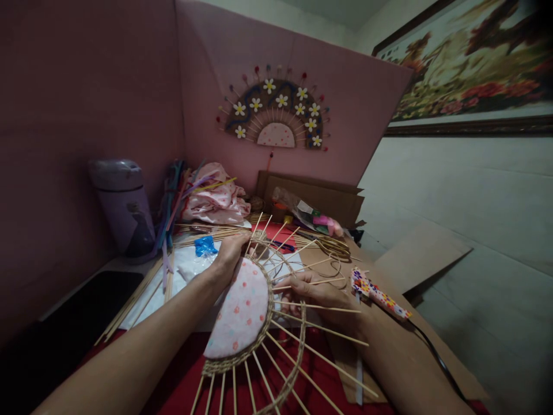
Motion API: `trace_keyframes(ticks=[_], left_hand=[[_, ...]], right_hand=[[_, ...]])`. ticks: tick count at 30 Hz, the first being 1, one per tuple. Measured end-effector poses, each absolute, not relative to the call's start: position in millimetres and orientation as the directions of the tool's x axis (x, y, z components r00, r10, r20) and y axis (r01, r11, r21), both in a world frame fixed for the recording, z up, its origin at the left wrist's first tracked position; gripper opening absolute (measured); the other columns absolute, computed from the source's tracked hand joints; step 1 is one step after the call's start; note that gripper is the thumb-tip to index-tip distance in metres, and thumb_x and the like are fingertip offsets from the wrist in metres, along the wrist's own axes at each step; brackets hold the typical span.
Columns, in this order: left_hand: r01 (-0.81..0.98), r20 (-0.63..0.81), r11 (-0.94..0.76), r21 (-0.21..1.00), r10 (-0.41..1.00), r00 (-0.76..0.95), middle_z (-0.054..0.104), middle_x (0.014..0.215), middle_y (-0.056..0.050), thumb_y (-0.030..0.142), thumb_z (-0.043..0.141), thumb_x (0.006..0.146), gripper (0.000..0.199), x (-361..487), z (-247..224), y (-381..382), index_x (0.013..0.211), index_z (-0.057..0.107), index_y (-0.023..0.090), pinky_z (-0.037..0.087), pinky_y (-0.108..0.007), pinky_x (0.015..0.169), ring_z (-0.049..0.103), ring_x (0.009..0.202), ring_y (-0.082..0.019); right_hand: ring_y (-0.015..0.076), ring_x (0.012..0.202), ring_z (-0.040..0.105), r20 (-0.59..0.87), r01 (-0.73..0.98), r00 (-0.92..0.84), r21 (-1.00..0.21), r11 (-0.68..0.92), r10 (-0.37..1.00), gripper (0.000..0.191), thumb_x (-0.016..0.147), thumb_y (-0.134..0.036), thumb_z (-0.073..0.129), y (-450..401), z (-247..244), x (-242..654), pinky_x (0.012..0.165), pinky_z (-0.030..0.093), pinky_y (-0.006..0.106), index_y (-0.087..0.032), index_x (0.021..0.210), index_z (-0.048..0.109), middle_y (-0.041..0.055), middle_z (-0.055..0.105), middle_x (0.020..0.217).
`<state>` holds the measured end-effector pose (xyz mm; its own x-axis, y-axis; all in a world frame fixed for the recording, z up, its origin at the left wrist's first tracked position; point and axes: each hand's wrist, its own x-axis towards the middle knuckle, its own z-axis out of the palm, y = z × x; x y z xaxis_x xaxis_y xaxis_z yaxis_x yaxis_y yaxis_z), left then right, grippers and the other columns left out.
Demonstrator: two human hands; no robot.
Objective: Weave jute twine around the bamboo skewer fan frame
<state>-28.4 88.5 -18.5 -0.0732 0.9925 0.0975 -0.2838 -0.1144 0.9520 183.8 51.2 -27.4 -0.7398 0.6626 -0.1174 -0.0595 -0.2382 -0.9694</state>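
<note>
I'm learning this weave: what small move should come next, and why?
Probably use the right hand to carry the outer weave past one more stick: it looks thick below that hand but sparse above, and the left hand holds the fan.

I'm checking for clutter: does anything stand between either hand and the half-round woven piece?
Nothing separate visibly does. The left hand holds the half-round woven piece at its upper end; the right hand is among its thin sticks, some crossing in front of it.
</note>
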Motion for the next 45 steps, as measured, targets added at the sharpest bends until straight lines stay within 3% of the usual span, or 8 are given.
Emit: trace_keyframes(ticks=[23,45], left_hand=[[-0.296,0.131,-0.177,0.939,0.977,-0.168,0.056,0.051,0.000,0.027,0.062,0.063,0.015,-28.6,-20.3,91.6,0.056,0.058,0.014,0.033,-0.024,0.045,0.047,0.047,-0.011],[-0.275,0.172,-0.202,0.940,0.977,-0.127,0.055,0.051,0.000,0.022,0.061,0.062,0.010,-27.2,-21.3,89.3,0.056,0.059,0.015,0.033,-0.024,0.046,0.048,0.049,-0.012]], right_hand=[[0.0085,0.051,0.058,-0.088,-0.062,-0.766,-0.976,-0.210,0.637,0.046,0.074,-0.049,0.064,51.6,-26.1,183.5,0.049,0.045,0.016,-0.010,0.098,0.069,0.0084,0.068,0.069],[0.0103,0.058,0.061,-0.103,-0.040,-0.770,-0.977,-0.209,0.630,0.045,0.075,-0.049,0.064,52.4,-27.9,185.7,0.054,0.046,0.018,-0.011,0.099,0.069,0.0090,0.068,0.072]])
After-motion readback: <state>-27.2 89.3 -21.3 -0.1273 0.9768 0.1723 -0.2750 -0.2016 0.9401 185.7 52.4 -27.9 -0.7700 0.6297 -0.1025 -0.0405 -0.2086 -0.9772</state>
